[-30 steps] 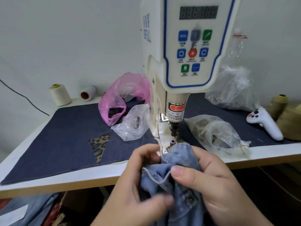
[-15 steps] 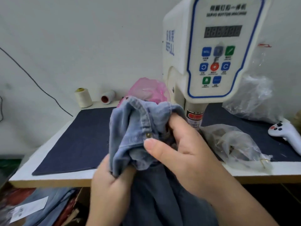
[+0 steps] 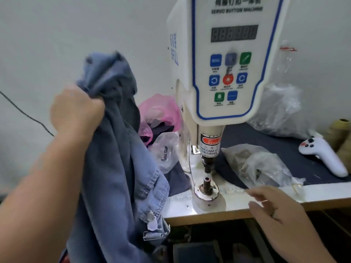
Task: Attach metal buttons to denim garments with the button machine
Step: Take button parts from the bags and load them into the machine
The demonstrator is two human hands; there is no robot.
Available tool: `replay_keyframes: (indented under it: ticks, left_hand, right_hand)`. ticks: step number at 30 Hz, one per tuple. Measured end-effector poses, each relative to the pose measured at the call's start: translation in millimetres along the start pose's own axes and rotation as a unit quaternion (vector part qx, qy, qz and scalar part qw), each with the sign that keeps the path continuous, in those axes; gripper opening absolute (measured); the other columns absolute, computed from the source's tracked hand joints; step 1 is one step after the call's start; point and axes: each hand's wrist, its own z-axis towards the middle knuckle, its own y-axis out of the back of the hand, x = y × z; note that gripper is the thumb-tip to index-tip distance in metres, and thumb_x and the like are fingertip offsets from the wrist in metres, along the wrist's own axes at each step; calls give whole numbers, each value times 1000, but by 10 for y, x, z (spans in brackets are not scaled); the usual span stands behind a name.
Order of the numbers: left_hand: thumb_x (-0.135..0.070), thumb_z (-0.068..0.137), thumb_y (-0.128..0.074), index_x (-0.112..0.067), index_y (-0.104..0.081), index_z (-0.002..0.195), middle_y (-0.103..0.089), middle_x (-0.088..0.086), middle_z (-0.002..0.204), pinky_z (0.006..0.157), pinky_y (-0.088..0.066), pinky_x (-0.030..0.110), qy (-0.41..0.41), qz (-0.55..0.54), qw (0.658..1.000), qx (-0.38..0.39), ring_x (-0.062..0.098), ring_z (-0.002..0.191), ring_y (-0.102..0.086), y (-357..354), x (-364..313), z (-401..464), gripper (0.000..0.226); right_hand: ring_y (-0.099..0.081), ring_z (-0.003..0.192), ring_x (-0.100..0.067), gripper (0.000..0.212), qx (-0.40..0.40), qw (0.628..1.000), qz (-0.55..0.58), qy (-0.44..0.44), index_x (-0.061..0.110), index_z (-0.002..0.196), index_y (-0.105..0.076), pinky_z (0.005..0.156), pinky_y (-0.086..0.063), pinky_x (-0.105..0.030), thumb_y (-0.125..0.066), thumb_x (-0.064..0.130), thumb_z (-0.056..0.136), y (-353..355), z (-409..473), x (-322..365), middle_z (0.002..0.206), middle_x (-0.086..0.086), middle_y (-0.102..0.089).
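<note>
Left of the machine [image 3: 224, 59], the left hand [image 3: 76, 111] grips a bunched denim garment [image 3: 114, 168], fingers curled tight round the cloth, lifted well clear of the anvil [image 3: 206, 185]. Garment hangs down past the tabletop [image 3: 190, 207] edge. Right hand [image 3: 273, 207] hovers near the edge w/ fingers loosely spread, holding nothing. Anvil post bare, no cloth under the punch, so no press in hand now; prob. between pieces, garment going aside & next one or next button to be fetched. How many done: can't tell.

Tabletop is white, w/ dark denim sheet [image 3: 266, 141] laid over the far part. Pink bag [image 3: 161, 112] & clear bag [image 3: 167, 149] left of the machine, more clear bags right [image 3: 266, 168], white controller [image 3: 322, 154] far right, thread cones [image 3: 340, 130] behind it. Plain white wall, a cable on it at left.
</note>
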Motion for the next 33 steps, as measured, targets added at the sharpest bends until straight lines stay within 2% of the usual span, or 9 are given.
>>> replay_keyframes:
  ticks: [2, 5, 9, 12, 15, 19, 24, 28, 33]
  left_hand:
    - [-21, 83, -55, -17, -58, 110, -65, 24, 101, 74, -47, 44, -2, 41, 994, 101, 46, 94, -63, -278, 30, -311, 28]
    - [-25, 88, -64, -5, -46, 131, -56, 28, 124, 88, -46, 52, 32, 86, 970, 226, 48, 111, -55, -693, 160, -824, 51]
    - [-18, 83, -66, 3, -41, 141, -47, 29, 136, 96, -38, 57, -50, 115, 981, 149, 49, 117, -47, -862, 173, -1018, 66]
    - [-17, 76, -55, -1, -67, 116, -61, 23, 119, 92, -45, 54, -191, 9, 976, 102, 46, 108, -55, -810, -40, -966, 44]
    - [-21, 85, -47, -10, -73, 99, -69, 12, 100, 83, -48, 46, -271, 26, 932, 239, 38, 95, -62, -862, -321, -1042, 32]
    - [-27, 98, -44, -24, -65, 116, -68, 7, 112, 88, -42, 38, -249, 173, 889, 343, 30, 104, -62, -1164, -420, -1158, 28]
    - [-22, 94, -46, -28, -62, 111, -64, 4, 100, 69, -42, 33, -212, 158, 886, 380, 27, 84, -56, -1340, -380, -1207, 24]
    - [-19, 90, -51, -32, -62, 108, -44, -5, 75, 66, -40, 32, -196, 172, 879, 400, 24, 77, -50, -1382, -382, -1192, 24]
    - [-14, 87, -55, -29, -59, 101, -37, -5, 71, 66, -42, 33, -198, 180, 875, 403, 24, 77, -50, -1379, -426, -1188, 21]
  right_hand:
    - [-51, 98, 0, 24, -6, 999, -52, -9, 38, 94, -61, 83, -38, -26, -60, 14, 93, 54, 105, -69, 104, 22, -59]
    - [-49, 95, -12, 26, -52, 989, -137, -13, 20, 103, -70, 80, -33, -28, -52, 4, 94, 156, 322, -174, 105, 7, -62]
    - [-52, 92, -19, 30, -60, 979, -184, -56, 18, 106, -72, 79, -44, -35, -48, 3, 95, 222, 545, -245, 106, -4, -67]
    - [-54, 88, -19, 29, -64, 979, -191, -42, 17, 106, -74, 76, -44, -35, -49, 7, 95, 135, 620, -266, 101, -2, -68]
    - [-55, 78, -15, 31, -15, 973, -225, -51, 24, 81, -70, 66, -42, -30, -49, 6, 94, 45, 714, -280, 85, 1, -67]
    - [-48, 70, -6, 36, -18, 966, -249, -65, 25, 63, -52, 57, -31, -22, -47, 7, 94, -47, 796, -357, 73, 5, -57]
    - [-47, 65, -5, 26, -40, 956, -282, -76, 22, 76, -63, 51, -28, -22, -48, 15, 96, -115, 831, -439, 71, 7, -55]
    - [-47, 62, -7, 26, -41, 948, -301, -93, 26, 75, -58, 48, -28, -25, -47, 20, 98, -91, 896, -414, 68, 7, -54]
    - [-48, 64, -10, 25, -45, 945, -306, -108, 26, 75, -53, 50, -30, -28, -46, 24, 99, -87, 932, -416, 70, 4, -55]
